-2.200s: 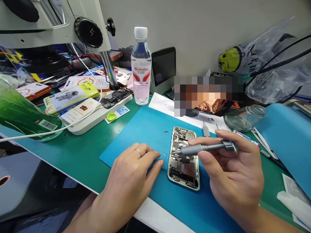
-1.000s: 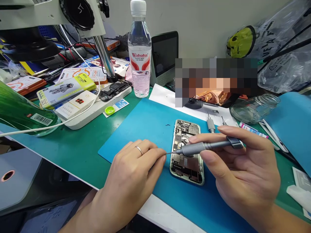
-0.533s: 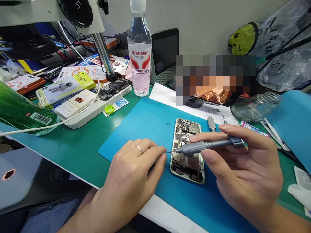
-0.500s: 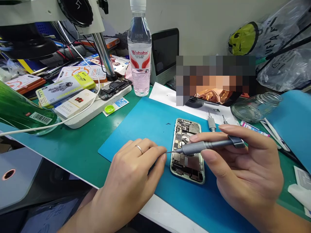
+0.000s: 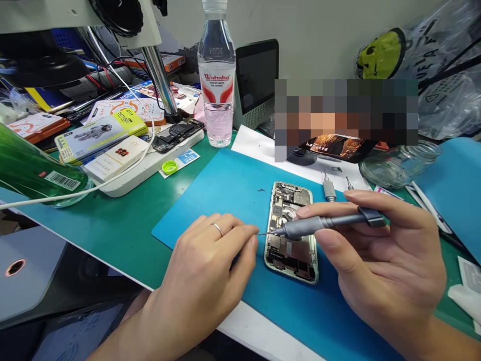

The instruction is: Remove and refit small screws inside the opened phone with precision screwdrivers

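Note:
A grey precision screwdriver (image 5: 306, 227) lies nearly level in my right hand (image 5: 391, 265), held between thumb and fingers. Its thin tip points left and meets the pinched thumb and forefinger of my left hand (image 5: 210, 260), which wears a ring. Whatever those fingertips hold, if anything, is hidden or too small to make out. Below the screwdriver, an opened phone (image 5: 291, 258) rests on the blue mat (image 5: 221, 188), its inner boards showing. The screwdriver and my right fingers cover part of the phone.
Two more screwdrivers (image 5: 329, 189) stand behind the phone by a white sheet (image 5: 255, 145). A water bottle (image 5: 218, 85), a glass jar (image 5: 398, 165) and a lit phone screen (image 5: 334, 146) are further back. At left are a green bottle (image 5: 41, 170), boxes and a microscope (image 5: 41, 60).
My right hand and the screwdriver have shifted slightly to the right. The tip stays at my left fingertips, and my left hand has barely moved.

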Tool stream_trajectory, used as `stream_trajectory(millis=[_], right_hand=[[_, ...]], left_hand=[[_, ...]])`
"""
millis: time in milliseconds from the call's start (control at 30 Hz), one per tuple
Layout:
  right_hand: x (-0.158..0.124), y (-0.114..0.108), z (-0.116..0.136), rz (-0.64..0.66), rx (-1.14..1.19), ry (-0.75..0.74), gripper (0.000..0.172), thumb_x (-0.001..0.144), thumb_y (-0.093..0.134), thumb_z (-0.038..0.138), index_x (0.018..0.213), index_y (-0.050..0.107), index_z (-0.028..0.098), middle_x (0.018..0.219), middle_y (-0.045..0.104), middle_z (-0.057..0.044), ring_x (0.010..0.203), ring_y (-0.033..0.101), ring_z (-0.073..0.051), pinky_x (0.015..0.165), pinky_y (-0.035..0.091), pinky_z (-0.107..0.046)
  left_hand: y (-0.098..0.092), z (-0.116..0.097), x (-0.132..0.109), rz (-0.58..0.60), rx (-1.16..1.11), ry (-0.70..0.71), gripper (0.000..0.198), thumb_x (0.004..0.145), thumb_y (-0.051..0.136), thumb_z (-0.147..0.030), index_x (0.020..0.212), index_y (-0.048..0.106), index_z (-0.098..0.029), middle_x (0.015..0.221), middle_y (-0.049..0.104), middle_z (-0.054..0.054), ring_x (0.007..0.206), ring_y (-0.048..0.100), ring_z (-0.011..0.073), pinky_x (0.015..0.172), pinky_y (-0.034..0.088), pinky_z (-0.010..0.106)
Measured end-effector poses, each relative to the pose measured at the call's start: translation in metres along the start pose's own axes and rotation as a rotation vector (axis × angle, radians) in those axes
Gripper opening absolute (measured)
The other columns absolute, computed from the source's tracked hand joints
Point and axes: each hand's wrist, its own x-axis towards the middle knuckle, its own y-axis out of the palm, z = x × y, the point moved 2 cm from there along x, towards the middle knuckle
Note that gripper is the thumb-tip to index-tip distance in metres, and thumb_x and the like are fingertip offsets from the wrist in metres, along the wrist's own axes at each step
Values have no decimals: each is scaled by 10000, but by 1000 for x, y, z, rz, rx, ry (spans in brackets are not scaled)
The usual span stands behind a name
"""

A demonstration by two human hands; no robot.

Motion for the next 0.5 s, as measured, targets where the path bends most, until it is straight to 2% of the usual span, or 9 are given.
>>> stream_trajectory(millis=[267,500], right_hand=[[-1,-1,2,4,-13,7,507,935,774,25,1317,710,353,1046,847,3,961,860,-223,790,779,-364],[0,-1,0,1,-14,-3,532,916,790,12,1317,713,353,1063,841,17,955,857,-195,769,773,-305]], left_hand=[[1,0,1,4,8,1,183,1114,565,-170,1085,738,-222,1009,746,-24,915,687,154,822,443,364],[1,1,1,13,11,11,187,1114,566,-168,1073,743,-214,992,743,-20,886,678,158,802,438,367]])
